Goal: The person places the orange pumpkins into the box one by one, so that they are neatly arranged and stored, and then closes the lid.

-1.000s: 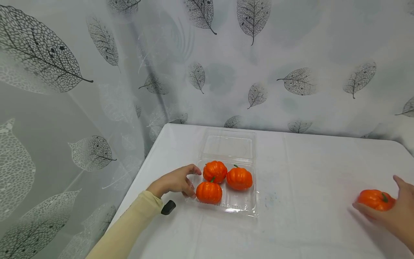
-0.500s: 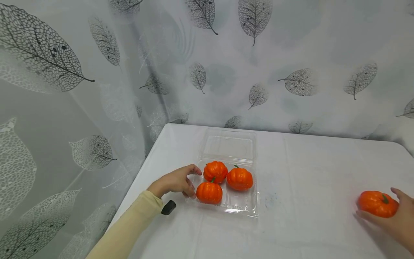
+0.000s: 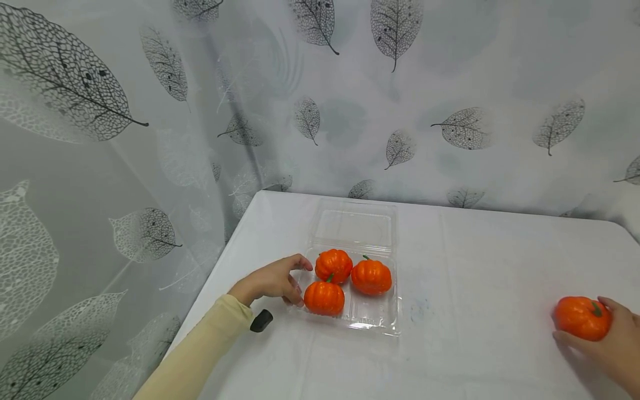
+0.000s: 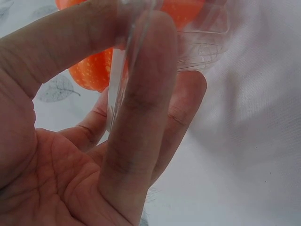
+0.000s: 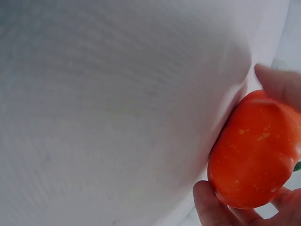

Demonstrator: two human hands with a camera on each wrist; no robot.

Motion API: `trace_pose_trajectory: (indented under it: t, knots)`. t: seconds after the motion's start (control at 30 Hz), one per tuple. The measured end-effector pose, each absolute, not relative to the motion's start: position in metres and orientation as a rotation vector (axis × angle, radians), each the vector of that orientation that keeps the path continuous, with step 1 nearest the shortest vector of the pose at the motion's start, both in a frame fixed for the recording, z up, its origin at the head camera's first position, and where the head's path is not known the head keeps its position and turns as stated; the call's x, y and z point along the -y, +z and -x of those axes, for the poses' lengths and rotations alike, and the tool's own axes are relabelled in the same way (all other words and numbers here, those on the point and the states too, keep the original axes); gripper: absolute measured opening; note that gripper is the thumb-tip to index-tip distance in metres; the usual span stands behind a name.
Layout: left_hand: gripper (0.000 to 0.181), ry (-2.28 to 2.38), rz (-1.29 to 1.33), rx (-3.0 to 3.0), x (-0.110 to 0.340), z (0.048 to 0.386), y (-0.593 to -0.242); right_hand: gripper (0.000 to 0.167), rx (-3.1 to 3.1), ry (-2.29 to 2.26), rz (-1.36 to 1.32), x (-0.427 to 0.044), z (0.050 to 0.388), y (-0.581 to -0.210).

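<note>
On the right side of the white counter (image 3: 475, 278), the right hand (image 3: 614, 339) grips an orange pumpkin (image 3: 581, 318), thumb and fingers set around its sides. Well apart from it, the left hand (image 3: 274, 281) pinches the left edge of a clear plastic container (image 3: 367, 315), where three more pumpkins (image 3: 371, 277) sit close together, the lid (image 3: 354, 223) lying open behind them.

The pumpkin (image 3: 581, 319) in the right hand (image 3: 614, 338) is orange with yellow flecks and a green stem (image 3: 597, 309). Just beside the left hand (image 3: 274, 279), three pumpkins (image 3: 371, 277) repeat that orange in a colourless clear container (image 3: 367, 309). The sleeve (image 3: 200, 347) behind this grip is pale yellow. Under both hands the cloth (image 3: 475, 311) is white; beyond them, the greyish-white curtain (image 3: 345, 119) carries black and white veined leaves.
</note>
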State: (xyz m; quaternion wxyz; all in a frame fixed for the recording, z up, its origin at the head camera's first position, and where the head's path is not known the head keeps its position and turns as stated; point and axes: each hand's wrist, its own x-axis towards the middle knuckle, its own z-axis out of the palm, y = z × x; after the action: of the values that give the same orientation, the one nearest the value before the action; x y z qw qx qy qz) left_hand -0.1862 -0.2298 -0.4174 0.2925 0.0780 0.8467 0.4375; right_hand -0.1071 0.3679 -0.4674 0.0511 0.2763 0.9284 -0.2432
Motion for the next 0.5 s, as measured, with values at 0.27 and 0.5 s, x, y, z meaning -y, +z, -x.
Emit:
trace_pose_trajectory:
  t: [0.27,0.5]
  knots:
    - [0.068,1.157,-0.203,-2.259,0.229,0.186,-0.416,0.116,-2.844,-0.733,-0.871,-0.366,0.106,-0.467]
    - [0.068,1.160,-0.204,-2.256,0.228,0.186,-0.415,0.116,-2.951,-0.748,-0.726,-0.357,0.105,-0.465]
